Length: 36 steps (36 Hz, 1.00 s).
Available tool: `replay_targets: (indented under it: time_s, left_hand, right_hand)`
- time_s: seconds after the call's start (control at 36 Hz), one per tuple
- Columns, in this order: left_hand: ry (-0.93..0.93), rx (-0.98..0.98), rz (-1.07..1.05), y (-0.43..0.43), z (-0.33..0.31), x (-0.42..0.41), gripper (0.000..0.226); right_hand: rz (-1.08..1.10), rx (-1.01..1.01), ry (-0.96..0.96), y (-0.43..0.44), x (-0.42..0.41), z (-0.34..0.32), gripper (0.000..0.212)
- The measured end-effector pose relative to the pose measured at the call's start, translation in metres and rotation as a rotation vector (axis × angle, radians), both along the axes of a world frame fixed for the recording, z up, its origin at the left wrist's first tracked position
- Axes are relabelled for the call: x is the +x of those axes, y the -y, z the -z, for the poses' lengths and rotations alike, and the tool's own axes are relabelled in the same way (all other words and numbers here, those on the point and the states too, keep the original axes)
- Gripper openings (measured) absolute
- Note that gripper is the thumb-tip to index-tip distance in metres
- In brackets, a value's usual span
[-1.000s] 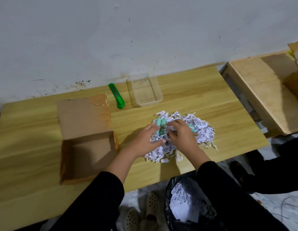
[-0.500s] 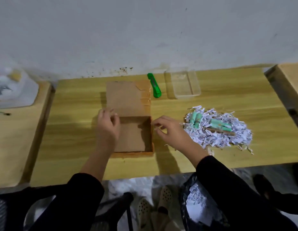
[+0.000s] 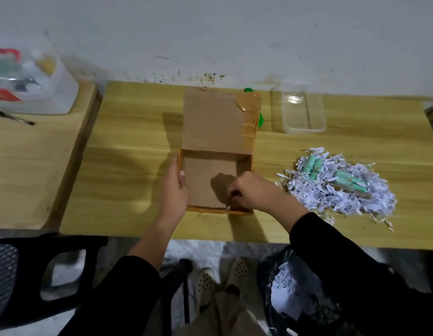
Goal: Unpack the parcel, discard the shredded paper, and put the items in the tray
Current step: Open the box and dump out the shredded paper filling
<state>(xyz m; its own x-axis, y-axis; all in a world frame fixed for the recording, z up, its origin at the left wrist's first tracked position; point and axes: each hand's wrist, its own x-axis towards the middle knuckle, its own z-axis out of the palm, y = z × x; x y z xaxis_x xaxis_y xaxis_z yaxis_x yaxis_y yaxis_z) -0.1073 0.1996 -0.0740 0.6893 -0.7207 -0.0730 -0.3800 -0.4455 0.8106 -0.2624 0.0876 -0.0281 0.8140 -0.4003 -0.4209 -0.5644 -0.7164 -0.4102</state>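
Pointing wallward — box (image 3: 205, 183), long axis front-to-back.

One wide-angle camera, worn on the person's head, looks forward and steeply down from close above the table (image 3: 128, 166). The open cardboard box (image 3: 205, 183) lies near the middle of the frame. The white wall (image 3: 210, 32) fills the top. Along the bottom, past the table's near edge, the view takes in black sleeves (image 3: 128, 294), shoes (image 3: 205, 284) and floor (image 3: 193, 248). The table's edges slant towards the frame's sides.
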Motion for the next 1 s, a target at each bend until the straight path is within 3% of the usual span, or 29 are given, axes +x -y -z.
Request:
replay_targets:
  time_s: [0.25,0.44,0.56,0.83,1.0]
  left_hand:
    - [0.018,-0.056,-0.027,-0.002,-0.005,-0.011,0.047]
    - [-0.150,-0.049,-0.018,-0.001,0.009,-0.004,0.048]
    - [-0.174,-0.061,-0.037,-0.001,0.010,-0.005,0.048]
    - [-0.104,-0.071,-0.053,0.002,0.008,-0.012,0.046]
    - [-0.225,-0.093,-0.067,0.005,0.009,-0.008,0.046]
  right_hand:
    - [-0.129,0.007,-0.218,-0.014,0.012,0.002,0.035]
    - [0.052,0.054,-0.050,-0.007,0.016,0.008,0.035]
    - [0.057,0.027,-0.080,-0.004,0.015,0.005,0.033]
    - [0.089,-0.220,-0.297,-0.017,0.024,-0.001,0.025]
    - [0.402,0.051,-0.137,-0.008,0.031,0.012,0.023]
